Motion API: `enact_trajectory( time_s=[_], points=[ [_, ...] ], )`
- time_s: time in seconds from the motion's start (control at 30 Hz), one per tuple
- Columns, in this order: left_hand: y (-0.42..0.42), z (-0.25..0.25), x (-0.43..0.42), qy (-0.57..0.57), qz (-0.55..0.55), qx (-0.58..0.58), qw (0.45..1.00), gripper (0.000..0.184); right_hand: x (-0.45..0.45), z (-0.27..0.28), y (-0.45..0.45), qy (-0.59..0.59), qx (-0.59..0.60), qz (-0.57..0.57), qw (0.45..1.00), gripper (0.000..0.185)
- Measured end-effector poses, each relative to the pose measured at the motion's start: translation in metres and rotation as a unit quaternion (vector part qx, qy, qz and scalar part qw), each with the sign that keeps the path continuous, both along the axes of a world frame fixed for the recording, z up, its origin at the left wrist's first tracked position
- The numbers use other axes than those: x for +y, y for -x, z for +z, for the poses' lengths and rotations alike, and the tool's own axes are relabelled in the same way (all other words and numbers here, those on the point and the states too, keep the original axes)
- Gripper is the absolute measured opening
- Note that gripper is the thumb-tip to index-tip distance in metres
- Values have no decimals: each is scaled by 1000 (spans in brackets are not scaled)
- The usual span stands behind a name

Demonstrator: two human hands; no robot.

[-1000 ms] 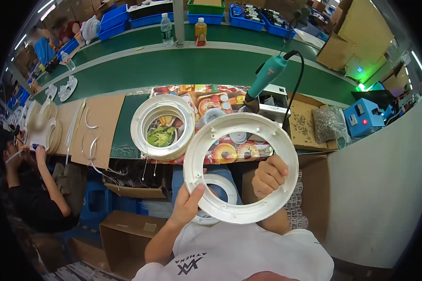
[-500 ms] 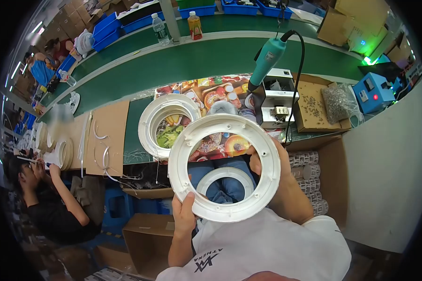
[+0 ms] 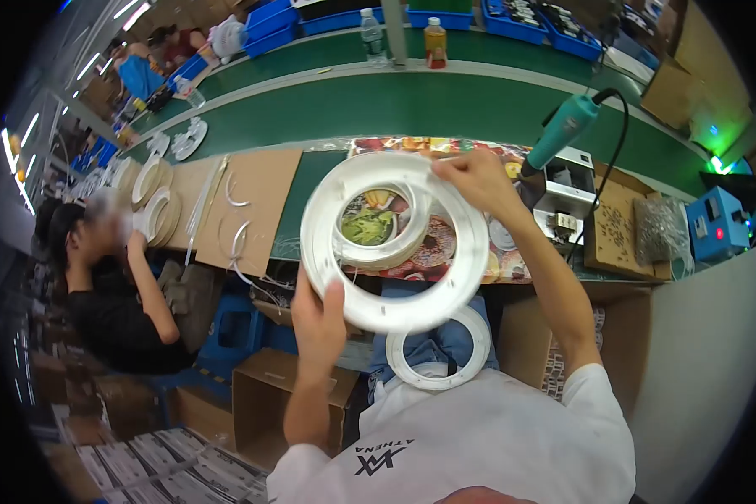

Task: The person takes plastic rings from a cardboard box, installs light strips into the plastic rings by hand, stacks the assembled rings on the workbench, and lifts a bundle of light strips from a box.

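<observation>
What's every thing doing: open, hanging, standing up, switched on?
Upper ring, held in left hand, right hand at rim
Lower ring, resting on lap
Green screwdriver, hanging tip down
Blue box, red light glowing
Orange bottle, upright, capped
Clear bottle beside it, upright
Cardboard tray, open

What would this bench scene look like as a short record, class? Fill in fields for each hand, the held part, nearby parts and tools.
Left hand: grips white ring at its lower left
Right hand: at the ring's upper rim; exact grip unclear
Seen through ring: stacked rings on the bench
Lap: smaller ring
Tool: teal power tool, tilted
Bench right: cardboard tray; blue box, red light lit
</observation>
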State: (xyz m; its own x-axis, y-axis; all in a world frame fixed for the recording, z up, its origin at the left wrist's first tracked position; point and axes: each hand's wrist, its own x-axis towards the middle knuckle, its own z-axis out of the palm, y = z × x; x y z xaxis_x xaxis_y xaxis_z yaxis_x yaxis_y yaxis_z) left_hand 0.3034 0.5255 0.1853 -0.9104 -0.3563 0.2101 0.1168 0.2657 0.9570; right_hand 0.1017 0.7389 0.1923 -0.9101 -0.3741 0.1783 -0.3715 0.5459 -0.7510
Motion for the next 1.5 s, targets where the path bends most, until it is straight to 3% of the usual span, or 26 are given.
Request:
enact_trajectory(
  time_s=[0.07,0.13,0.33,0.53,0.73,1.0,1.07,1.13,1.2,1.23,1.3,1.33,1.4,1.43,1.5],
  points=[
    [36,9,-18,138,38,20,989,34,-31,-13,42,20,19,-22,999,34],
    [65,11,-38,188,73,-93,975,30,-56,-19,68,-4,8,-45,999,33],
    [97,-49,-73,224,66,-142,962,32,-90,-59,102,-39,36,-67,996,35],
    [98,-70,-74,144,61,-155,975,34,-97,-83,108,-33,44,-43,998,35],
    [98,-86,-76,164,57,-138,975,29,-93,-95,111,-13,78,-13,997,33],
    [92,-64,-75,146,53,-179,972,32,-94,-91,109,-20,66,-9,998,36],
    [94,-75,-83,151,69,-113,980,37,-94,-84,106,-5,56,-2,998,38],
    [98,-77,-103,181,57,-175,966,43,-90,-80,104,-30,8,11,999,40],
    [112,-107,-133,127,134,-91,979,51,-86,-82,103,-2,14,18,1000,38],
    [112,-63,-157,158,207,-161,952,45,-83,-75,100,23,14,-7,1000,37],
    [137,-109,-221,311,253,-142,905,38,-79,-65,97,54,15,-38,998,34],
    [142,-117,-237,309,260,-137,904,38,-78,-62,94,54,21,-33,998,34],
    [153,-123,-260,406,236,-228,853,40,-74,-58,87,77,48,-18,996,34],
    [160,-131,-270,408,241,-223,852,40,-77,-48,76,83,26,-15,996,33],
    [174,-149,-291,420,163,-334,828,35,-76,-39,63,94,38,3,995,34]
  ],
)
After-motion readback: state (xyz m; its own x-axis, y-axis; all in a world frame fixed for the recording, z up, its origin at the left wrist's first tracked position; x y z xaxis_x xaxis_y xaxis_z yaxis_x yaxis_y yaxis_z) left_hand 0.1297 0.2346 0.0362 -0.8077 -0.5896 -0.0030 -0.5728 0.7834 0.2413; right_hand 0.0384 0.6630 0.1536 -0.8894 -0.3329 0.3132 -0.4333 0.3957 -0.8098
